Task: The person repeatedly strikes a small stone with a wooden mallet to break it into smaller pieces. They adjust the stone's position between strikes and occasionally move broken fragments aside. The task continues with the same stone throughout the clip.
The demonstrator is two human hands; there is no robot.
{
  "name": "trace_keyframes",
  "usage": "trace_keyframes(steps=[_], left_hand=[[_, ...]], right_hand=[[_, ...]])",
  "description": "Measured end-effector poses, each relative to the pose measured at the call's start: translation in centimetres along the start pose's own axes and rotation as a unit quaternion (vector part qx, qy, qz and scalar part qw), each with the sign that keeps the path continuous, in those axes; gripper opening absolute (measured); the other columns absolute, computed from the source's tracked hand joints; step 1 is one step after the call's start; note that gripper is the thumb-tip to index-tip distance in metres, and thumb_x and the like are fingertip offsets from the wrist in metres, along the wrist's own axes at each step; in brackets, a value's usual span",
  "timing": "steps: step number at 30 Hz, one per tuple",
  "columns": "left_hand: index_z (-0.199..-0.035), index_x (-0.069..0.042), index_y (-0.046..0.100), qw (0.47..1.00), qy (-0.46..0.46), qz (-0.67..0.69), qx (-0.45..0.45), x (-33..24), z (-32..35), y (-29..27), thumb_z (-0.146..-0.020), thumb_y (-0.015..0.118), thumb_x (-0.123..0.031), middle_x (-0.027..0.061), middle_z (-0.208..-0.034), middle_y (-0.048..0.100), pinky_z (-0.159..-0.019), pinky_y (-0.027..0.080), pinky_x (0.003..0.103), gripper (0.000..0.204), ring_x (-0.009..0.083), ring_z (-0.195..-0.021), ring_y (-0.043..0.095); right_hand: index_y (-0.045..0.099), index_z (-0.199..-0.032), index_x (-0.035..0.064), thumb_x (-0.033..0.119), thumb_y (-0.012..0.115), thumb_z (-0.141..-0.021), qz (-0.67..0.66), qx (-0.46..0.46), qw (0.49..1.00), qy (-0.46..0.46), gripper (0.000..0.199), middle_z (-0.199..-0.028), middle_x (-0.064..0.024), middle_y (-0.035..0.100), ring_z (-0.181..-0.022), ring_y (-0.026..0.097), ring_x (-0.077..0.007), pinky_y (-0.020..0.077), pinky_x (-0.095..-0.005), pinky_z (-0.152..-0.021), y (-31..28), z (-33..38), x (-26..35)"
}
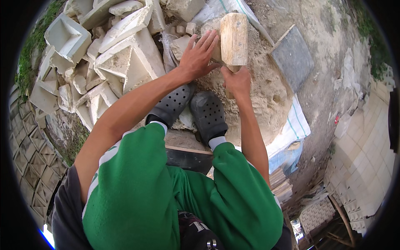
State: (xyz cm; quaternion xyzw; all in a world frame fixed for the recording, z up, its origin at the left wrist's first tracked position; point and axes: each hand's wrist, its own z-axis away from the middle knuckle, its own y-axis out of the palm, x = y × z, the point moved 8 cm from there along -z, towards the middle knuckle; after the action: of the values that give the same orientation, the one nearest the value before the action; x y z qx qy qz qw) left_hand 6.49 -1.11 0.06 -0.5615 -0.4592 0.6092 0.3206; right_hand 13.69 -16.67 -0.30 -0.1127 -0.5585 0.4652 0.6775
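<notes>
The wooden mallet (233,39) is located at the upper middle of the view, over the powdery debris (266,85), with its block head pointing away from the person. The right grip (238,82) is closed around the handle (229,94), just below the head. The left grip (199,57) is open, fingers extended and spread, just left of the head; firm contact beneath the palm cannot be confirmed.

Handling: treat the mallet as rigid and probably head-heavy. The rough timber appears dry and unlikely to slip. Hold by the handle only; a position close to the head should favour control over force. The pale lump (180,46) beside the left grip appears stiff but brittle; hold its broad faces, not its thin edges.

Containers: the white sack (296,121), marked with coloured stripes, is spread beneath the debris, its margin exposed at the right. A hollow pale casting (62,35), at the upper left, has an open face showing its inner walls; it rests among broken castings (132,66).
</notes>
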Motion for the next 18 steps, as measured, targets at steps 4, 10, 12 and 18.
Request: trace_keyframes(steps=[4, 10, 12, 18], left_hand=[[-0.160, -0.001, 0.029, 1.000, -0.007, 0.000, 0.005, 0.3, 0.3, 0.0, -0.087, 0.073, -0.052, 0.0132, -0.169, 0.024, -0.124, 0.023, 0.053, 0.099, 0.0271, -0.157, 0.022], [-0.159, 0.002, 0.027, 1.000, 0.006, 0.005, -0.005, 0.2, 0.3, -0.3, -0.088, 0.072, -0.053, 0.0154, -0.169, 0.024, -0.125, 0.024, 0.051, 0.100, 0.0282, -0.157, 0.022], [-0.158, 0.005, 0.027, 1.000, 0.010, 0.017, -0.006, 0.2, 0.1, -0.2, -0.088, 0.072, -0.054, 0.0193, -0.168, 0.023, -0.125, 0.023, 0.051, 0.102, 0.0311, -0.157, 0.021], [-0.155, 0.013, 0.025, 0.999, -0.029, 0.001, -0.040, 1.4, 0.7, -0.6, -0.085, 0.072, -0.060, 0.0304, -0.164, 0.024, -0.125, 0.020, 0.051, 0.111, 0.0398, -0.156, 0.021]], right_hand=[[0.068, -0.104, -0.0074, 0.023, 0.077, -0.085, -0.074, 0.044, 0.993, 0.081, 0.036, -0.076, -0.0107, 0.071, -0.054, 0.069, -0.0184, 0.0547, -0.0331, -0.051, -2.2, 1.4, 4.0], [0.069, -0.104, -0.0064, 0.023, 0.078, -0.086, -0.102, -0.014, 0.993, -0.053, 0.035, -0.076, -0.0102, 0.071, -0.052, 0.067, -0.0180, 0.0549, -0.0320, -0.052, -2.5, 1.7, 3.7], [0.069, -0.104, -0.0066, 0.023, 0.078, -0.086, -0.101, -0.003, 0.994, -0.045, 0.036, -0.075, -0.0099, 0.071, -0.052, 0.067, -0.0180, 0.0546, -0.0324, -0.052, -1.0, 1.4, 1.9], [0.069, -0.102, -0.0064, 0.023, 0.078, -0.086, -0.077, 0.052, 0.989, 0.115, 0.035, -0.072, -0.0089, 0.070, -0.054, 0.068, -0.0176, 0.0541, -0.0333, -0.052, -1.6, 2.3, 3.0]])
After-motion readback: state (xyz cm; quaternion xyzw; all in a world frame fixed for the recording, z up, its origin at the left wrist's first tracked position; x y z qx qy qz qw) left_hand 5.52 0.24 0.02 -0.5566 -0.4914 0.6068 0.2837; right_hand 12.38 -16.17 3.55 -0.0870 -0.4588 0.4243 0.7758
